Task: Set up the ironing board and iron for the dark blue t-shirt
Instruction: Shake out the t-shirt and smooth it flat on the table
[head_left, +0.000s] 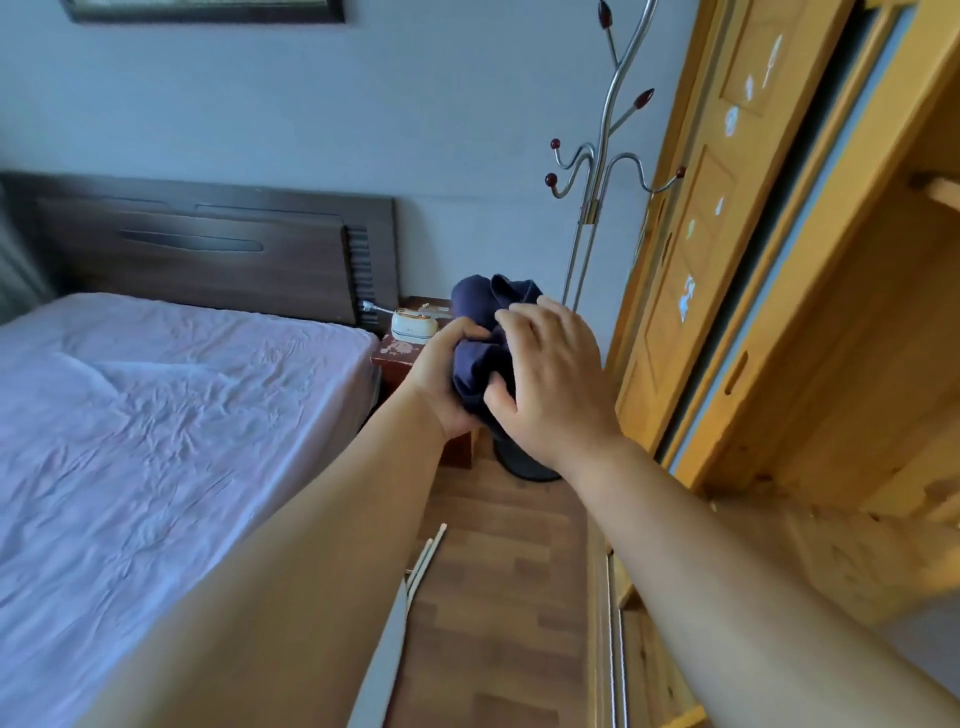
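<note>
- The dark blue t-shirt (480, 332) is bunched into a crumpled ball, with deep folds and no flat panel showing; its navy fabric looks plain, with no print visible on the part you can see.
- You hold it up in the air at about the centre of the view, in front of the nightstand (400, 364) and the foot of the coat rack (597, 171); it touches neither of them.
- Your left hand (441, 379) sits at 9 o'clock of the bundle, fingers curled tight into the cloth, so it is clenched on the shirt from the left and below.
- Your right hand (550, 374) sits at 3 o'clock of the bundle, partly spread: the fingers reach over the top of the fabric and the thumb presses in lower down, pinching the shirt against the palm.
- The two hands nearly meet across the cloth, and the shirt bulges out above them toward 12 o'clock.
- A small white iron (414, 325) rests on the nightstand surface at 10 o'clock of the shirt, just behind your left hand.
- The bed (156, 426) with a wrinkled pale sheet fills the 8 to 9 o'clock side.
- The yellow wooden wardrobe (727, 234) runs along the 2 to 4 o'clock side, near your right forearm.
</note>
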